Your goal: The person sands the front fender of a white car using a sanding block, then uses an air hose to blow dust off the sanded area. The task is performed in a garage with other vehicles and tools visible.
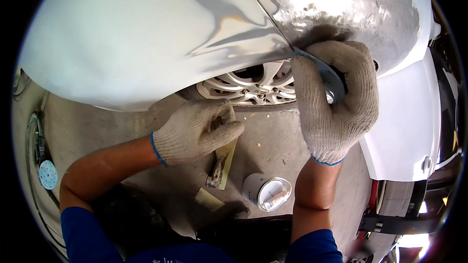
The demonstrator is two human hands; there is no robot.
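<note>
My right hand, in a knitted work glove with a blue cuff, is closed on a thin, bent blue-grey sheet. It looks like sandpaper or a flexible spreader; I cannot tell which. The sheet's tip meets the car's bodywork where the white fender adjoins a panel with a bare, shiny metal patch, just above the wheel. Lower and to the left, my gloved left hand has its fingers curled. Whatever it may hold is hidden. Below its thumb shows a yellowish strip with grey smears.
On the concrete floor stands a round tin with a white tube on its lid. A pale rectangular piece lies beside it. At far left are hoses and a round, light-blue perforated pad. A white car door extends at right.
</note>
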